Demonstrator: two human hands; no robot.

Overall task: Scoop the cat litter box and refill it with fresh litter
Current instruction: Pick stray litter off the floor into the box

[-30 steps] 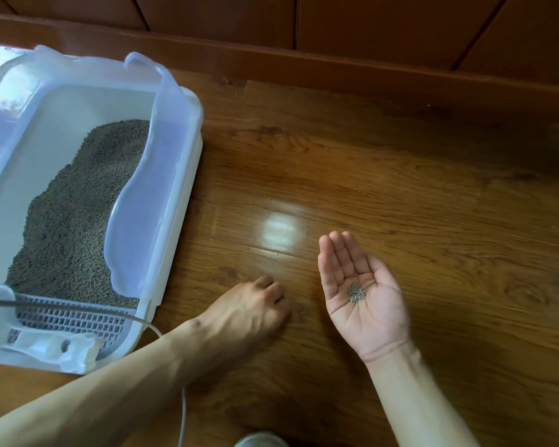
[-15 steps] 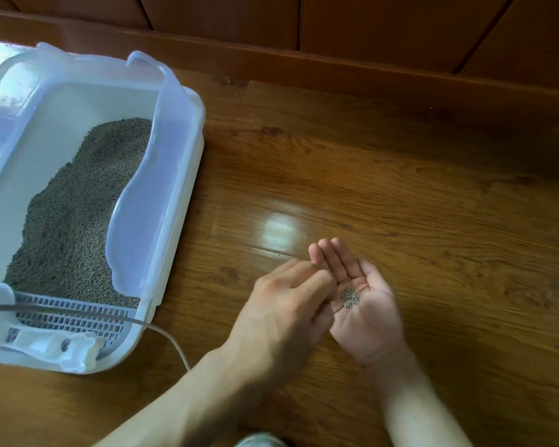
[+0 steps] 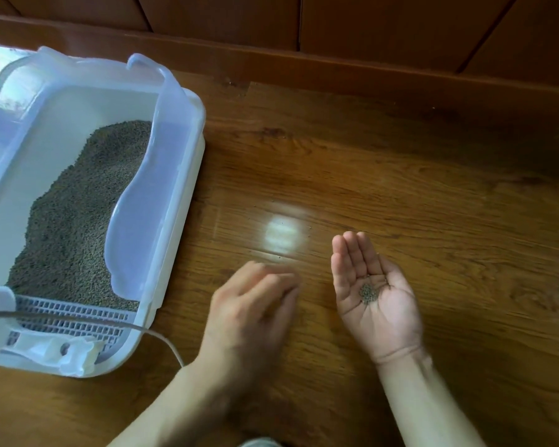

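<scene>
Now left hand (image 3: pixel 255 314) has left right palm (image 3: pixel 378 304).

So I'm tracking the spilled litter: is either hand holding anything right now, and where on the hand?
The right hand, palm up with its fingers straight, carries a small pile of litter grains in the hollow of its palm. The left hand is blurred, with nothing visible in it.

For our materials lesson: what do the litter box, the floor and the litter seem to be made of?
Litter box: likely plastic, smooth, white and translucent; light passes through its raised rim.
Floor: wood or wood-look laminate, glossy; grain lines and a bright reflection.
Litter: small grey-brown granules, matte; exact material unclear.
</scene>
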